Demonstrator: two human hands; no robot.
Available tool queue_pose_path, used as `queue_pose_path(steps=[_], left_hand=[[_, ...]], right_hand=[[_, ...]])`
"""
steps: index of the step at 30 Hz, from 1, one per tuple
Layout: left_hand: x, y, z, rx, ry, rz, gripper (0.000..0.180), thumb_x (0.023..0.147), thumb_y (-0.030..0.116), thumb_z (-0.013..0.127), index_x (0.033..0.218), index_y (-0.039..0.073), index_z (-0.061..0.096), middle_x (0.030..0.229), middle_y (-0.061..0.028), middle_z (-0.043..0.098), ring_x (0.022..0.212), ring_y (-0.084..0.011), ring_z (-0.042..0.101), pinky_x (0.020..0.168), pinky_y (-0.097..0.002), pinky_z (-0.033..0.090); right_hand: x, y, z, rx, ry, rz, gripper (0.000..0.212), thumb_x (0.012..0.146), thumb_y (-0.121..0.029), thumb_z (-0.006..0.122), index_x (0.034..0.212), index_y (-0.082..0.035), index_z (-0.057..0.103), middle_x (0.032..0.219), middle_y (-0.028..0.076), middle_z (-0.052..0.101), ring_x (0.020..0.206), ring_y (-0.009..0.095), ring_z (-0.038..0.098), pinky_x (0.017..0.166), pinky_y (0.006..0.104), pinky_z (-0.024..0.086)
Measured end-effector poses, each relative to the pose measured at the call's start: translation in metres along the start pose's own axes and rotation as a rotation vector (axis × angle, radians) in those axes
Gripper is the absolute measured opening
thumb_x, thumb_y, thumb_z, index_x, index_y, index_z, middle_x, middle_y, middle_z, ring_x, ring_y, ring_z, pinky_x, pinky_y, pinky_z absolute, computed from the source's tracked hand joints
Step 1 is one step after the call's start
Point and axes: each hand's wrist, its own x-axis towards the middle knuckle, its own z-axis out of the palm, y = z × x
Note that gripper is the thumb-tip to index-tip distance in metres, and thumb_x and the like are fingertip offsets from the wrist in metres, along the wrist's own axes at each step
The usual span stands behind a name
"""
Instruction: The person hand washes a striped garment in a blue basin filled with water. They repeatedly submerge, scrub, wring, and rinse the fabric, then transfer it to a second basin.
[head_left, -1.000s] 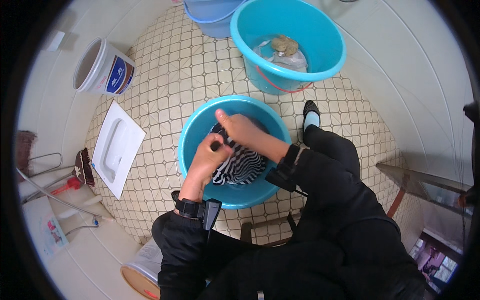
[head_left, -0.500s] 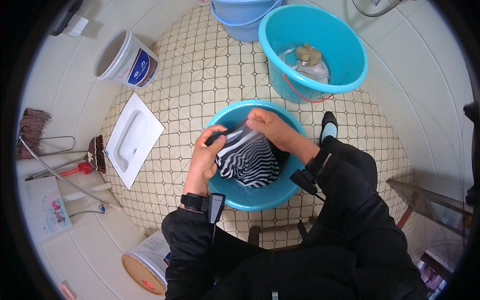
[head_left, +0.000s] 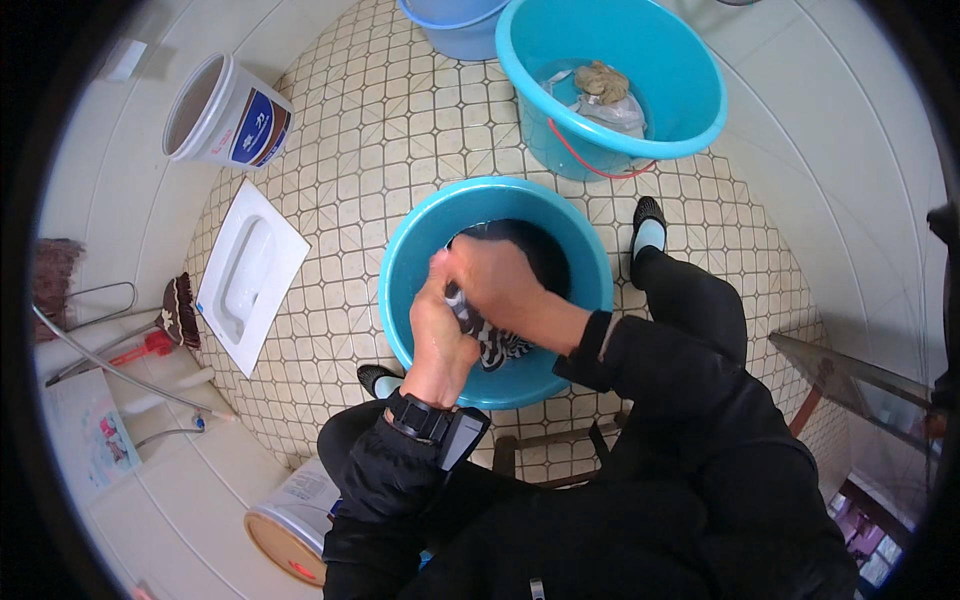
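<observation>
Left grip (head_left: 442, 340), right grip (head_left: 497, 281) on striped cloth (head_left: 493, 347), basin (head_left: 407, 270), tiled floor (head_left: 385, 110), walls (head_left: 835, 165) (pale)

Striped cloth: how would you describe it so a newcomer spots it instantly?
On the tiled floor, between the person's feet, stands a round turquoise basin. Inside it, partly covered by the left hand and right hand, is the striped cloth. Its black-and-white stripes set it apart from the plain dark material beside it.

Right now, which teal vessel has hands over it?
The low basin: left hand and right hand are on its striped cloth. The taller bucket has a red handle and neither hand.
</observation>
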Motion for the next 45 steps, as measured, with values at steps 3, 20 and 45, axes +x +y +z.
queue_pose_path(steps=[3,20,45], left_hand=[[0.004,0.011,-0.014,-0.122,-0.376,-0.072,0.036,0.097,0.042,0.046,0.102,0.009,0.059,0.101,-0.0076,0.064,0.098,-0.0256,0.060,0.085,-0.0405,0.048],[-0.002,0.045,0.004,0.749,0.182,0.274,0.028,0.089,0.031,0.066,0.090,0.004,0.056,0.086,-0.0029,0.059,0.079,-0.0112,0.056,0.068,-0.0260,0.047],[0.001,0.027,0.005,0.322,0.136,0.206,0.035,0.096,0.042,0.050,0.091,0.009,0.059,0.080,-0.0036,0.061,0.071,-0.0142,0.058,0.063,-0.0275,0.048]], right_hand=[[-0.016,-0.019,0.022,-0.115,0.014,-0.132,0.017,0.087,-0.019,0.053,0.082,-0.004,0.059,0.084,0.015,0.065,0.073,0.034,0.064,0.056,0.0419,0.052],[0.000,0.029,-0.026,0.131,-0.505,0.146,0.040,0.076,-0.034,0.072,0.102,-0.005,0.065,0.080,0.018,0.065,0.083,0.038,0.063,0.072,0.0440,0.051],[-0.016,-0.038,-0.010,0.305,-0.042,-0.512,0.012,0.084,-0.016,0.059,0.093,-0.007,0.059,0.093,0.013,0.056,0.087,0.031,0.059,0.079,0.0414,0.049]])
